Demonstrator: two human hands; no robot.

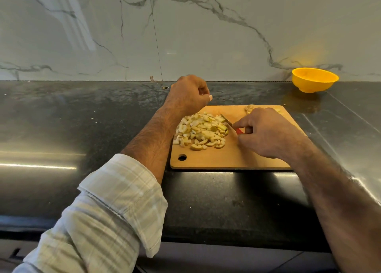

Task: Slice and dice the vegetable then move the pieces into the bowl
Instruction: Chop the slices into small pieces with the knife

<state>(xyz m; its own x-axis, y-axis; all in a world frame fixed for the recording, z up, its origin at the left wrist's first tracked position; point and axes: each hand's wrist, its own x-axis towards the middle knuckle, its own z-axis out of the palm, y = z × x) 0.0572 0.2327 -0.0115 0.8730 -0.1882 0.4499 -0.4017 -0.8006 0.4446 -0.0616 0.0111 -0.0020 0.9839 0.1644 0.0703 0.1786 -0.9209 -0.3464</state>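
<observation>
The right hand grips a red-handled knife, blade tip against the diced vegetable pile on the cutting board. The left hand hovers beyond the pile, fingers curled, apparently empty. Risk: the yellow bowl stands well apart at the wall, so pieces could spill onto the counter during carrying

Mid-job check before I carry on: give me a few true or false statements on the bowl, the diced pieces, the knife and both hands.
1. The yellow bowl sits on the cutting board. False: it stands on the counter, beyond the board's far right corner.
2. The diced pieces lie piled on the board. True.
3. The right hand holds the knife. True.
4. The left hand grips the knife. False: it is curled above the board's far left edge, no tool in it.
5. The bowl holds diced pieces. False: none show inside.
</observation>
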